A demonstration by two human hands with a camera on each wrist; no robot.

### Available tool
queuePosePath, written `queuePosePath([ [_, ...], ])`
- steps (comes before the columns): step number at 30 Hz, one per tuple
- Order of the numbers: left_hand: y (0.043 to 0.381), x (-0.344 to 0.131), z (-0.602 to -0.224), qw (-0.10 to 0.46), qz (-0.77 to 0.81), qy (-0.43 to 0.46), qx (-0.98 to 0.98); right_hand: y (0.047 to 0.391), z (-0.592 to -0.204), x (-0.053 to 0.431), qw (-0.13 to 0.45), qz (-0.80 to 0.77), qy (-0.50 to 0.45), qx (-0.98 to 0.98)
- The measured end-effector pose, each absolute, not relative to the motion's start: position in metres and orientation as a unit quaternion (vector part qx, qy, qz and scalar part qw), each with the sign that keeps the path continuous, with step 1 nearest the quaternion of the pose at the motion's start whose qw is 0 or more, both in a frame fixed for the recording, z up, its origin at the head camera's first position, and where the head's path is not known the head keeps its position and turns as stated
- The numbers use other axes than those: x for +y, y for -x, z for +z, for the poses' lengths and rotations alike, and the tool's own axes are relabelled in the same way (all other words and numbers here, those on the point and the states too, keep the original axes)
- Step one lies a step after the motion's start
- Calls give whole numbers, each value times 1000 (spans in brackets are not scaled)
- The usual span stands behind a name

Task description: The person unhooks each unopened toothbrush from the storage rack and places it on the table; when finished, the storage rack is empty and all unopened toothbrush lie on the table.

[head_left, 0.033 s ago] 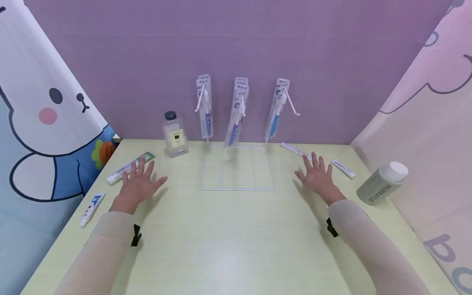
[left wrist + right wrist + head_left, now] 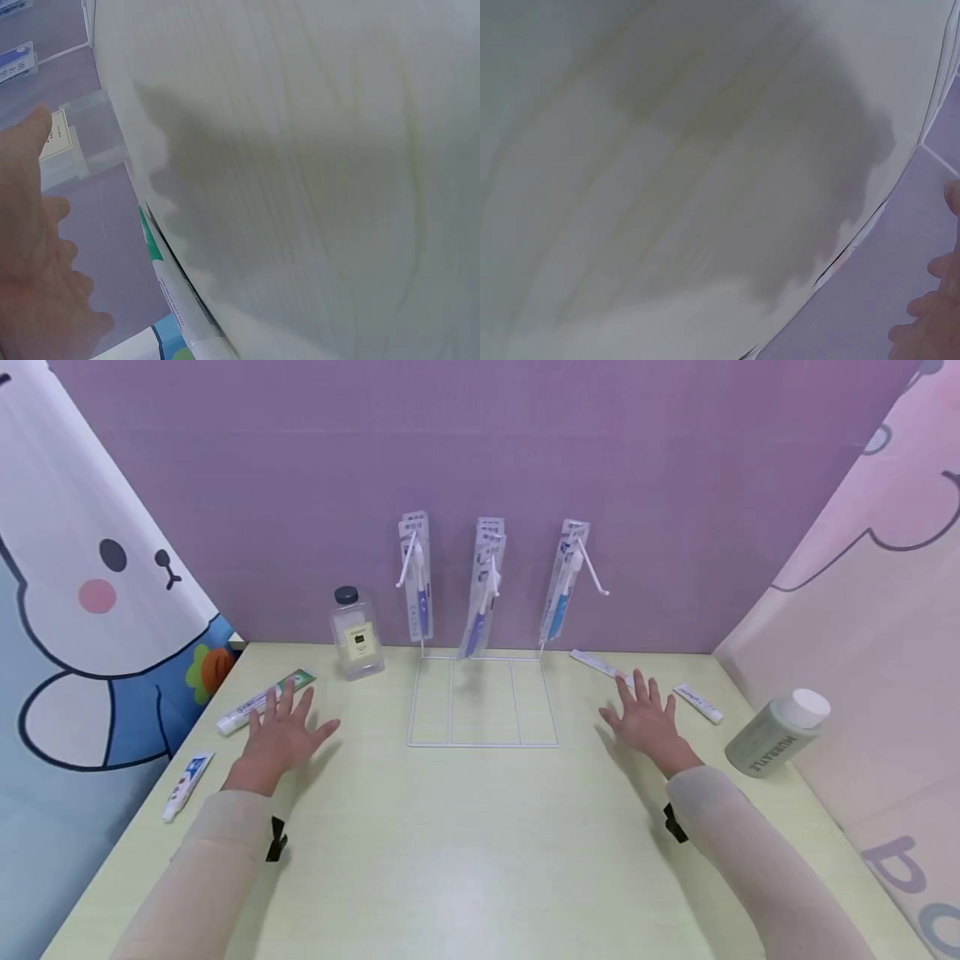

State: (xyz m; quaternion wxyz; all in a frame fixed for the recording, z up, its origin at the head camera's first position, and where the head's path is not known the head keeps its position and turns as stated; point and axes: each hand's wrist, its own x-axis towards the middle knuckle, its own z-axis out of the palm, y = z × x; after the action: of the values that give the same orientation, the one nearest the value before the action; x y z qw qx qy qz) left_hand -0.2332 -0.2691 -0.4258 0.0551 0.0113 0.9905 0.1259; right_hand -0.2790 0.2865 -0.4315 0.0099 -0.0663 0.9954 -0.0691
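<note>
My left hand point(image 2: 277, 743) is spread over the left side of the table, fingers straight and holding nothing. Just beyond its fingertips lies a green-and-white toothpaste tube point(image 2: 238, 718), also in the left wrist view as a tube point(image 2: 184, 300). A smaller toothpaste tube point(image 2: 187, 787) lies to its left. My right hand point(image 2: 647, 723), likewise spread and holding nothing, is above the table at right. Its fingers partly cover a slim white toothpaste box or tube point(image 2: 595, 663); a similar small one point(image 2: 697, 703) lies to its right.
A white wire rack point(image 2: 483, 745) stands at the back centre, with packaged toothbrushes point(image 2: 480, 593) hanging on its three hooks. A clear bottle with a black cap point(image 2: 358, 639) stands left of it. At far right is a grey-green bottle with a white cap point(image 2: 772, 739). A purple backdrop point(image 2: 675, 485) rises behind.
</note>
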Motion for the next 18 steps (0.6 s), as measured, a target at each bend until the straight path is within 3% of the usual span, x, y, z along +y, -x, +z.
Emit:
queuePosePath([
  [5, 236, -267, -428, 39, 132, -23, 990, 280, -426, 281, -5, -86, 72, 994],
  [10, 244, -247, -431, 19, 175, -40, 983, 295, -408, 266, -66, -140, 79, 985],
  [18, 254, -195, -431, 70, 344, -32, 936, 334, -367, 228, -154, -302, 72, 938],
])
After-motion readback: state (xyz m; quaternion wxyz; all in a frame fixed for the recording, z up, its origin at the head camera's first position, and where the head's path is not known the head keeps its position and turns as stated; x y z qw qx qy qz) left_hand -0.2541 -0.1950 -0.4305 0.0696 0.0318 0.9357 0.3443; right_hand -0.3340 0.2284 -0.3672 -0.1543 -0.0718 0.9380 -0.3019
